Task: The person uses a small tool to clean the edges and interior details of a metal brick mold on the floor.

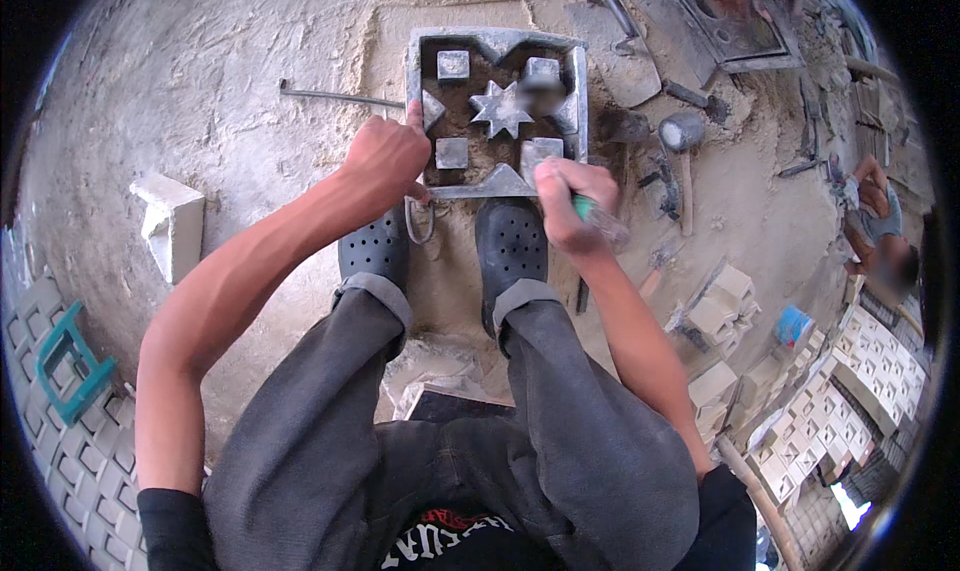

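Note:
A square grey metal mould [412, 61] lies on the dusty floor in front of my shoes. Within its frame are an eight-pointed star [500, 109], small square blocks at the corners and triangular pieces along the sides. My left hand [388, 161] grips the mould's left side, its index finger laid along the frame. Over the lower right corner, my right hand [578, 199] is closed round a short tool [606, 225] with a green patch and a clear-looking end. Motion blur hides its exact kind. Its greyish front end is by the lower right block.
A thin metal rod [345, 98] points left from the mould. To the right lie a trowel [632, 71], a mallet [682, 131] and other tools. A pale cast block [178, 226] stands left. Another person [880, 221] sits far right, near stacked patterned blocks [820, 431].

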Action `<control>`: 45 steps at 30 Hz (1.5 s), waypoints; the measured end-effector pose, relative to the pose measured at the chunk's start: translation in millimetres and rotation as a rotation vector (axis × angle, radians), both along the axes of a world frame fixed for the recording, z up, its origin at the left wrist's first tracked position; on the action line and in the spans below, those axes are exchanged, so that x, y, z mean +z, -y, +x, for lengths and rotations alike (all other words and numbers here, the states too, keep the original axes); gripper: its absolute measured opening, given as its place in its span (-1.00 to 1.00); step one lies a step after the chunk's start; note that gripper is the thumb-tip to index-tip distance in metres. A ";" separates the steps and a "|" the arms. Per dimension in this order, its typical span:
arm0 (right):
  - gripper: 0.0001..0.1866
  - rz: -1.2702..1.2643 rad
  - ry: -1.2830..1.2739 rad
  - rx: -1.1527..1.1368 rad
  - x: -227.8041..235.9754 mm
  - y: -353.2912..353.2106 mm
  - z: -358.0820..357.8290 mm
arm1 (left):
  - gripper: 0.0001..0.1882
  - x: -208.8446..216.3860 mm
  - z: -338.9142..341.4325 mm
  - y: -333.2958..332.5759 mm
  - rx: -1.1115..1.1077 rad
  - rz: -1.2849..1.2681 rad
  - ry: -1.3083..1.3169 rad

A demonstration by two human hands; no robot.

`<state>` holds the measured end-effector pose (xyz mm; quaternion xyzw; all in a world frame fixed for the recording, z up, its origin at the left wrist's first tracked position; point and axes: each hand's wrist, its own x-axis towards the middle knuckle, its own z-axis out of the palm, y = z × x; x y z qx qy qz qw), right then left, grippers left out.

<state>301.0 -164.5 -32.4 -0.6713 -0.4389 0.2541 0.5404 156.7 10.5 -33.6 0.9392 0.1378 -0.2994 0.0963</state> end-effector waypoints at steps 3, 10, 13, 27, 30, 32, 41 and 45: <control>-0.65 -0.061 -0.027 0.042 -3.9 -2.0 11.8 | 0.27 -0.2 5.6 0.4 0.008 -0.018 -0.010; -0.62 0.011 -0.127 -0.042 -7.7 -7.1 5.3 | 0.26 0.2 2.3 -0.6 0.021 -0.007 -0.034; -0.62 -0.071 -0.038 0.043 4.9 -9.4 7.9 | 0.24 -0.9 2.0 1.0 -0.010 0.053 -0.031; -0.64 -0.093 -0.191 -0.053 -14.4 2.0 16.9 | 0.24 1.3 4.5 3.4 -0.016 0.041 0.016; -0.65 -0.055 -0.175 0.027 12.7 -18.0 5.7 | 0.23 -3.9 -6.1 -1.3 0.005 0.027 0.003; -0.65 -0.016 -0.071 0.026 12.7 -11.2 1.8 | 0.23 -4.4 -6.0 -0.4 0.007 0.044 0.020; -0.63 0.115 -0.289 -0.005 6.8 -31.0 13.9 | 0.25 0.8 -5.3 -2.8 0.034 -0.029 -0.006; -0.63 0.181 -0.272 0.107 44.0 -16.2 19.6 | 0.24 0.2 -5.4 -0.6 -0.016 0.032 0.045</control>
